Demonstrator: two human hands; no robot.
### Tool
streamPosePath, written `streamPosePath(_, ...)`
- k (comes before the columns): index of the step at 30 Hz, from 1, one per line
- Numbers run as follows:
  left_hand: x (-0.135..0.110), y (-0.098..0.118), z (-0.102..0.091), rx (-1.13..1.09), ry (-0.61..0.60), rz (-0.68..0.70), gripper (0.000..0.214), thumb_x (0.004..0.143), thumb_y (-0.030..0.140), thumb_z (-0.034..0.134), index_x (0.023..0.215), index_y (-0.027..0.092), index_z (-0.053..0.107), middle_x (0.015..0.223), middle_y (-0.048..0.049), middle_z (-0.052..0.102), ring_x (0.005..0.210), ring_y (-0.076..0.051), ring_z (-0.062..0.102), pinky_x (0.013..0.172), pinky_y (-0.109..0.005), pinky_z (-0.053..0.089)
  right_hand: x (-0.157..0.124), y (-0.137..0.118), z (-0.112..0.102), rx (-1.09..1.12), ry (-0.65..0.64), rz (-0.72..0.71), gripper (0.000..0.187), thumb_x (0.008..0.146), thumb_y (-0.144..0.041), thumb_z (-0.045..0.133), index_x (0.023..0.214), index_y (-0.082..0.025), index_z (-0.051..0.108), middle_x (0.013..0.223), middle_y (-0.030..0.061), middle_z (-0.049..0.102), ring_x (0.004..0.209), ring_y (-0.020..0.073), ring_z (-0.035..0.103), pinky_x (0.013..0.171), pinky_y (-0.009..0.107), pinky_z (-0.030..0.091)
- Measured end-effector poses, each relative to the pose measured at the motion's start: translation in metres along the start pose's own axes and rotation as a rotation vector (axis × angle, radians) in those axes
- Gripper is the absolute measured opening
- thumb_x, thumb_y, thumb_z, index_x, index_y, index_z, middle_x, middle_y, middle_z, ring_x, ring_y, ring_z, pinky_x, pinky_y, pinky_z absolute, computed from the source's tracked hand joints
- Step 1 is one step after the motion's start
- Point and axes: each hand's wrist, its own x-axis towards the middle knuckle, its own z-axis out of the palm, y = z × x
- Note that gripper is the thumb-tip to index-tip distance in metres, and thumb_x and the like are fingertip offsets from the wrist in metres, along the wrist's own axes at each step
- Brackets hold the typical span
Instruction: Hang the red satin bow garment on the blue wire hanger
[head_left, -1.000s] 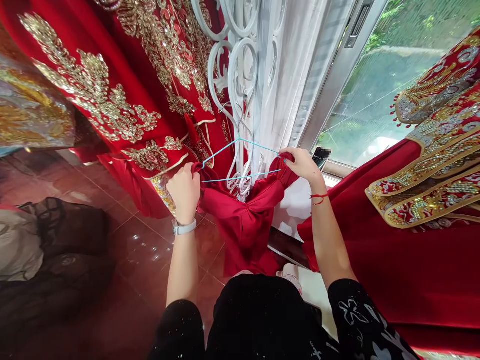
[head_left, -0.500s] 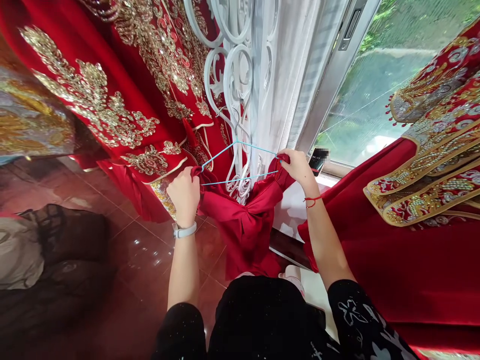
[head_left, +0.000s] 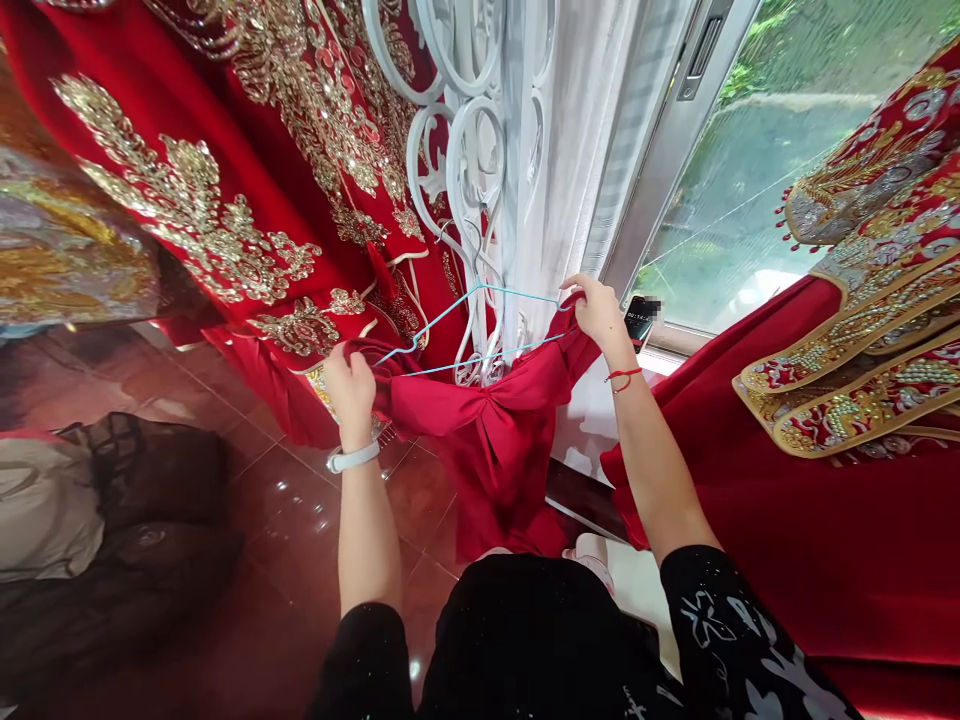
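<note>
Garment, one: plain deep red cloth, soft sheen, no embroidery visible. Bodice gathered to a narrow knot at centre front, with folds fanning out to either side and creases running down below it. Upper edge stretched wide between the two hands; skirt, much folded, hanging toward the floor in front of the wearer's body. Position: before the white scrolled ironwork, on a hanger.

Hanger, one: thin, light blue, triangular, notched near the shoulders; crossbar passing at the garment's neckline, left end bare of cloth, grey hook above. Whether the hook bears on the ironwork cannot be told.

Left hand: closed on cloth at the garment's left edge, just beyond the hanger's end. Right hand: thumb and fingers pinching cloth at the opposite shoulder, beside the hanger's other end.

Adjacent: gold-embroidered red garment; phone near the right wrist.
</note>
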Motion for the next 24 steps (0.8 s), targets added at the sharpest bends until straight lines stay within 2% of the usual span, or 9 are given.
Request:
streamPosePath(2,-0.007,-0.019,0.003,-0.124,0.075,-0.066,0.03,0.083,0.011,0.045,0.103,0.011,0.067,0.103,-0.0149,0.07,0.103,-0.027,0.066,0.105,-0.043,0.049,-0.003,0.02,0.002,0.104,0.017,0.037,0.049,0.074,-0.003,0.042,0.105,-0.021,0.075,0.095,0.0069,0.078,0.096,0.0239,0.071,0.097,0.039,0.052)
streamPosePath(4,-0.024,-0.033,0.008,-0.222,0.106,-0.08,0.036,0.079,0.009,0.046,0.11,0.011,0.065,0.112,-0.0151,0.069,0.111,-0.025,0.065,0.11,-0.041,0.046,-0.019,0.039,0.011,0.179,0.038,0.105,0.043,0.07,-0.006,0.042,0.091,-0.019,0.077,0.093,0.0077,0.079,0.097,0.0235,0.072,0.1,0.037,0.052)
streamPosePath(6,-0.047,-0.043,0.016,-0.284,0.071,-0.043,0.043,0.077,0.007,0.046,0.116,0.013,0.063,0.123,-0.0141,0.067,0.119,-0.024,0.062,0.113,-0.039,0.044,-0.045,0.056,0.024,0.218,0.04,0.186,0.038,0.069,-0.01,0.042,0.077,-0.018,0.077,0.092,0.0094,0.08,0.098,0.0244,0.073,0.101,0.037,0.052)
streamPosePath(8,-0.068,-0.05,0.025,-0.31,0.035,-0.028,0.045,0.077,0.007,0.045,0.118,0.016,0.063,0.126,-0.0123,0.066,0.122,-0.023,0.061,0.113,-0.038,0.043,-0.075,0.068,0.037,0.218,0.024,0.298,0.034,0.069,-0.015,0.044,0.074,-0.019,0.078,0.091,0.0093,0.082,0.095,0.0252,0.073,0.095,0.037,0.054)
streamPosePath(11,-0.088,-0.058,0.034,-0.286,-0.023,-0.039,0.04,0.079,0.011,0.047,0.113,0.018,0.066,0.118,-0.01,0.07,0.109,-0.021,0.064,0.106,-0.039,0.047,-0.116,0.081,0.05,0.19,0.006,0.402,0.027,0.07,-0.022,0.052,0.074,-0.021,0.079,0.089,0.0092,0.082,0.087,0.0259,0.073,0.085,0.036,0.056)
streamPosePath(13,-0.093,-0.06,0.036,-0.259,-0.06,-0.038,0.033,0.08,0.017,0.049,0.106,0.019,0.068,0.109,-0.0092,0.072,0.1,-0.022,0.065,0.101,-0.04,0.049,-0.137,0.086,0.053,0.176,0.001,0.42,0.025,0.071,-0.026,0.053,0.072,-0.022,0.078,0.089,0.0106,0.082,0.086,0.0264,0.073,0.084,0.036,0.055)
streamPosePath(17,-0.094,-0.055,0.036,-0.225,-0.099,0.0,0.029,0.082,0.022,0.05,0.102,0.019,0.071,0.106,-0.0092,0.072,0.1,-0.024,0.064,0.102,-0.042,0.048,-0.16,0.092,0.054,0.144,0.019,0.462,0.026,0.074,-0.031,0.052,0.07,-0.021,0.075,0.092,0.0145,0.08,0.09,0.0288,0.069,0.09,0.042,0.052)
streamPosePath(21,-0.095,-0.048,0.034,-0.191,-0.164,0.025,0.033,0.084,0.022,0.05,0.108,0.02,0.072,0.104,-0.0092,0.071,0.1,-0.024,0.063,0.103,-0.043,0.047,-0.168,0.095,0.052,0.166,0.082,0.508,0.021,0.07,-0.034,0.054,0.065,-0.021,0.07,0.091,0.0161,0.074,0.099,0.0311,0.062,0.097,0.046,0.048)
streamPosePath(24,-0.096,-0.049,0.034,-0.182,-0.185,0.032,0.036,0.086,0.025,0.053,0.117,0.021,0.07,0.107,-0.0092,0.07,0.1,-0.024,0.061,0.101,-0.041,0.047,-0.167,0.095,0.051,0.235,0.098,0.54,0.02,0.07,-0.037,0.052,0.061,-0.022,0.061,0.076,0.0107,0.068,0.088,0.0275,0.06,0.091,0.043,0.049)
